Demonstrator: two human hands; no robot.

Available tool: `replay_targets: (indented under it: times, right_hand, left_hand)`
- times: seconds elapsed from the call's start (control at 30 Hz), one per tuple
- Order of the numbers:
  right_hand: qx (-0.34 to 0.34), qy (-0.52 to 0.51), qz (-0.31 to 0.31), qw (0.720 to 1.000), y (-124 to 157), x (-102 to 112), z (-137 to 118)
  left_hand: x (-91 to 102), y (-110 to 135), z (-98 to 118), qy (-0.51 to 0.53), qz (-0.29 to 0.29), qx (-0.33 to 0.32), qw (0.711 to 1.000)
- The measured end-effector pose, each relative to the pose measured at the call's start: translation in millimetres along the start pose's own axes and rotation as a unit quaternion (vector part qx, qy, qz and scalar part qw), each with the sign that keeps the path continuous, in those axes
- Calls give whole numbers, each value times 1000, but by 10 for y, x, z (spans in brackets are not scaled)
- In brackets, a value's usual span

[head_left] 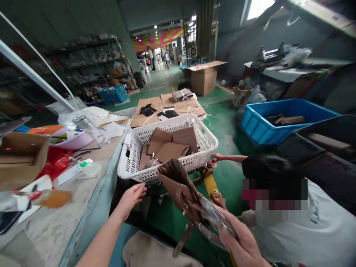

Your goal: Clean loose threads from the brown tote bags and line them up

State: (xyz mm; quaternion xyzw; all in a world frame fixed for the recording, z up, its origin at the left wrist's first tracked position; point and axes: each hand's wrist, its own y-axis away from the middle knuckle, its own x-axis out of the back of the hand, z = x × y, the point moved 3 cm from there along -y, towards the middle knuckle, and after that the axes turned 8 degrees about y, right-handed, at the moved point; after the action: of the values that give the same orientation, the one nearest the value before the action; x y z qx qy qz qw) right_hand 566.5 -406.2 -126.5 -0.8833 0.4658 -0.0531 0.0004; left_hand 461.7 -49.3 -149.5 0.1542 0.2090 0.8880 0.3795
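Our right hand (236, 233) grips the near end of the brown bag (178, 188); our left hand (135, 194), loosely open, holds nothing. We'd do well to support the bag from the left, keeping its dangling strap (184, 239) from snagging, clear of the white basket (191, 161) beyond.

Factory workshop, cluttered workbench (83, 196), blue crate (258, 128), dim shelving (121, 52), seemingly stocked

Leathery bag (178, 189); plastic basket (191, 164)
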Motion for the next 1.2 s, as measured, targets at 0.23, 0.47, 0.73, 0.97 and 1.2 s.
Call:
replay_targets:
  times: [0.23,0.47,0.73,0.97,1.2]
  right_hand:
    - [110,153,-97,977,78,93,73]
    - [135,176,-99,970,42,109,-8]
    - [211,244,-160,933,14,42,-138]
    - [229,254,-135,930,-30,-219,-300]
    - [234,282,-170,915,-32,-356,-248]
  left_hand:
    - [-489,-133,249,-87,-129,-28,987]
    - [-488,-138,24,-82,-174,-30,981]
    - [-390,13,154,-128,-168,-38,977]
    - [-261,-237,-71,-289,-82,-120,946]
    - [-156,-254,-298,-315,-6,-134,940]
